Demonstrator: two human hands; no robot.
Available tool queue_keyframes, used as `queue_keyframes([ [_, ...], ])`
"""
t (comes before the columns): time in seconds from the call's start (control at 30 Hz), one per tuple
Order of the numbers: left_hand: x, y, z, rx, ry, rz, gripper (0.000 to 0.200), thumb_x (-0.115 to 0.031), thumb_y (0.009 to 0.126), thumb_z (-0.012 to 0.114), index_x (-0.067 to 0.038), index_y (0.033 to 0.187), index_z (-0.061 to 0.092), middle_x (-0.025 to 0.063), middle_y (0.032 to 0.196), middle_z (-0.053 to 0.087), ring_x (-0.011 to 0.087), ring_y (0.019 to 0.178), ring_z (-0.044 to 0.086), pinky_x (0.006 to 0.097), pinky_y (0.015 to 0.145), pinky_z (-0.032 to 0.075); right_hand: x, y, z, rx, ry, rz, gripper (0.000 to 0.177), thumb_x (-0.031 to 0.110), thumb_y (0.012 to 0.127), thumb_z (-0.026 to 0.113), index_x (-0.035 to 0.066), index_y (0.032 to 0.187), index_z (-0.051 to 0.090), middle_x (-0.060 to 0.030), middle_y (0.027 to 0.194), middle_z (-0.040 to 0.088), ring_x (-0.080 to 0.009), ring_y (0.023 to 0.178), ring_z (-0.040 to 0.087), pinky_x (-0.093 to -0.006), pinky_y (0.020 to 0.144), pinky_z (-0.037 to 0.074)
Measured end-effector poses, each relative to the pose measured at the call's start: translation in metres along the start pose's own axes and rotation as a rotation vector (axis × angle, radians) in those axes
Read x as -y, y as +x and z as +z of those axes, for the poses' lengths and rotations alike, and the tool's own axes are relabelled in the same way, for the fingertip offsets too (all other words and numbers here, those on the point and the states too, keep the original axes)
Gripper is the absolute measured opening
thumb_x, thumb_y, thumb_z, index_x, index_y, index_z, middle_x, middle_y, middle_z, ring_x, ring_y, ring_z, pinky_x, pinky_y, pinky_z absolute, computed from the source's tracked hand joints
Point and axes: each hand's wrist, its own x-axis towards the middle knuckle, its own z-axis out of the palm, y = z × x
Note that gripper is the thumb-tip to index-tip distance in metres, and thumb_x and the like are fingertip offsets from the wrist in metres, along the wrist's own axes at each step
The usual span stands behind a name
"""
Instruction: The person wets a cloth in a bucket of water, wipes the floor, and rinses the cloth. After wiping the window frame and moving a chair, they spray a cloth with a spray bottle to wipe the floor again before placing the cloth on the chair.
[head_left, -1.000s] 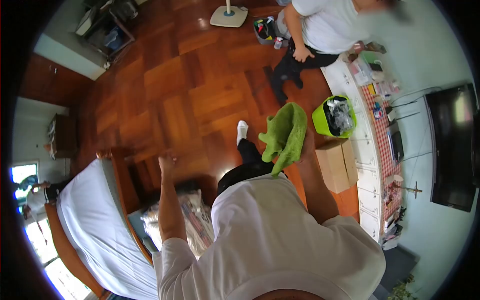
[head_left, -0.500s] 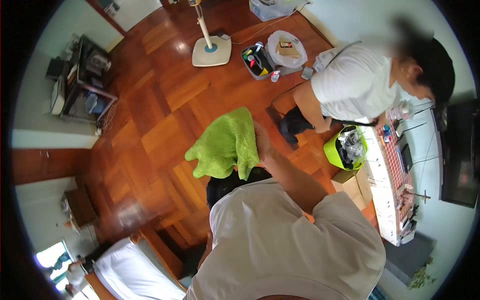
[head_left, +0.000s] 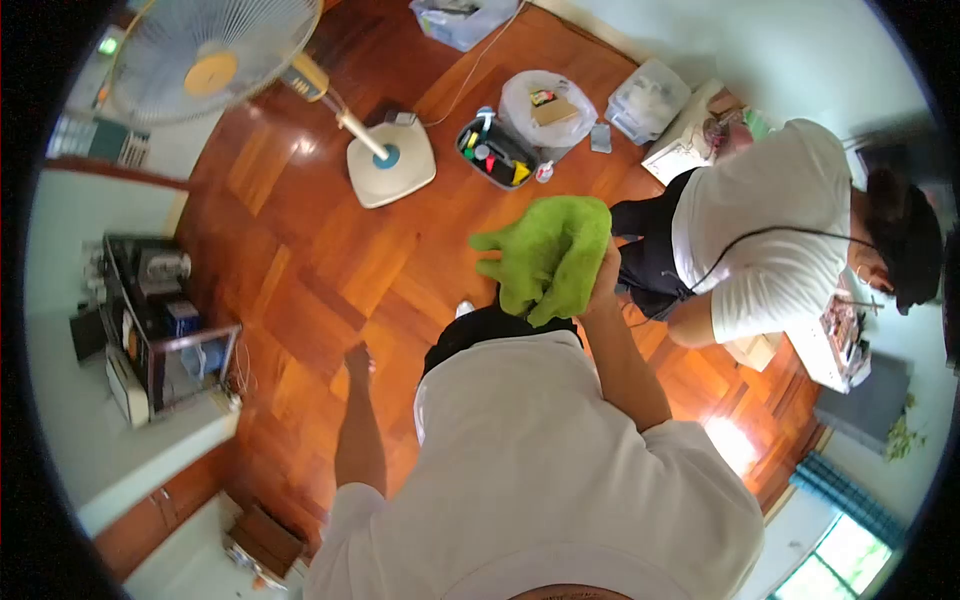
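Observation:
A fuzzy green cloth (head_left: 545, 255) hangs in folds in front of my waist, with two stubby corners sticking out to the left. My right hand (head_left: 604, 283) is closed on its right edge, and the cloth hides part of my fingers. Out to the left of my body, my left hand (head_left: 359, 358) hangs low over the wooden floor (head_left: 290, 350). It looks small at this distance; its fingers seem loosely apart, with nothing visible in them.
A standing fan (head_left: 392, 165) is ahead on the left. Beyond the cloth are a caddy of bottles (head_left: 497, 155), a white plastic bag (head_left: 548, 108) and a clear box (head_left: 648, 100). Another person (head_left: 770, 220) bends at the right. A black shelf (head_left: 160, 310) stands left.
The view has turned, bringing the fan's head into sight and the green bin out of it. My left arm now reaches out from my side. The cloth remains in my right hand.

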Motion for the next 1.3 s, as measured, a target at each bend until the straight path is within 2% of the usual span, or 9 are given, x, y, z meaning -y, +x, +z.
queue_keyframes([
  [0.07,-0.062,0.032,0.123,-0.411,1.136,0.422,0.017,-0.027,0.093,0.059,-0.011,0.098,0.059,0.0011,0.076,0.058,0.0103,0.057,0.055,0.0267,0.044,0.039,0.010,0.023,-0.013,-0.049,-0.044,-0.141,0.045,0.039,0.099,0.048,0.003,0.122,0.062,-0.0131,0.120,0.067,-0.0282,0.108,0.065,-0.0442,0.096,0.052],
  [0.13,-0.103,0.077,0.211,-0.041,0.924,0.419,0.008,-0.017,0.090,0.063,-0.009,0.092,0.062,-0.0004,0.068,0.054,0.0099,0.052,0.053,0.0226,0.044,0.040,0.019,0.048,-0.006,-0.064,-0.023,-0.212,0.047,0.039,0.100,0.046,0.002,0.123,0.061,-0.0142,0.119,0.067,-0.0292,0.107,0.066,-0.0445,0.095,0.053],
  [0.37,-0.112,0.235,0.351,-0.032,1.079,0.269,0.022,-0.021,0.092,0.060,-0.002,0.085,0.068,0.0074,0.069,0.065,0.0163,0.053,0.061,0.0321,0.046,0.047,0.075,0.153,-0.011,-0.151,0.014,-0.391,0.058,0.048,0.100,0.040,0.001,0.130,0.056,-0.0184,0.122,0.065,-0.0387,0.110,0.064,-0.0542,0.095,0.053],
  [0.47,-0.096,0.254,0.412,-0.441,1.873,0.463,0.023,-0.018,0.091,0.059,-0.001,0.084,0.072,0.0124,0.067,0.068,0.0209,0.054,0.065,0.0367,0.048,0.050,0.111,0.189,0.006,-0.149,-0.002,-0.445,0.055,0.047,0.102,0.038,0.003,0.129,0.058,-0.0161,0.126,0.064,-0.0339,0.112,0.064,-0.0495,0.098,0.052],
  [0.63,-0.155,0.395,0.456,-0.567,2.029,0.414,0.025,-0.015,0.089,0.056,-0.005,0.077,0.075,0.0131,0.069,0.071,0.0262,0.064,0.071,0.0417,0.058,0.055,0.174,0.229,0.008,-0.116,0.059,-0.580,0.054,0.047,0.102,0.040,0.005,0.131,0.056,-0.0148,0.128,0.063,-0.0362,0.112,0.064,-0.0518,0.094,0.055],
  [0.7,-0.161,0.381,0.542,-0.359,2.682,0.650,0.032,-0.023,0.093,0.051,-0.005,0.084,0.075,0.0181,0.091,0.073,0.0348,0.085,0.072,0.0492,0.072,0.057,0.190,0.243,0.013,-0.115,0.068,-0.582,0.052,0.044,0.102,0.040,0.004,0.132,0.056,-0.0161,0.130,0.062,-0.0380,0.114,0.063,-0.0532,0.096,0.053],
  [0.93,-0.181,0.511,0.740,-0.283,1.746,0.829,0.030,-0.032,0.090,0.057,-0.008,0.095,0.073,0.0176,0.099,0.073,0.0361,0.098,0.069,0.0465,0.084,0.052,0.232,0.303,-0.018,-0.130,0.121,-0.654,0.055,0.049,0.100,0.043,0.007,0.133,0.055,-0.0156,0.132,0.060,-0.0386,0.118,0.060,-0.0561,0.099,0.051],
  [1.2,-0.177,0.691,1.012,0.033,1.968,1.018,0.021,-0.031,0.089,0.063,-0.013,0.098,0.072,0.0112,0.092,0.074,0.0329,0.091,0.071,0.0445,0.079,0.055,0.286,0.452,-0.049,-0.366,0.087,-0.807,0.063,0.057,0.095,0.048,0.009,0.135,0.055,-0.0143,0.133,0.059,-0.0360,0.117,0.060,-0.0548,0.098,0.052],
  [1.3,-0.181,0.814,1.105,0.093,1.974,1.009,0.020,-0.031,0.090,0.063,-0.014,0.097,0.071,0.0109,0.091,0.074,0.0333,0.088,0.071,0.0461,0.076,0.055,0.341,0.563,0.028,-0.191,-0.027,-0.481,0.069,0.060,0.094,0.049,0.008,0.140,0.052,-0.0153,0.135,0.059,-0.0355,0.119,0.060,-0.0539,0.103,0.049],
])
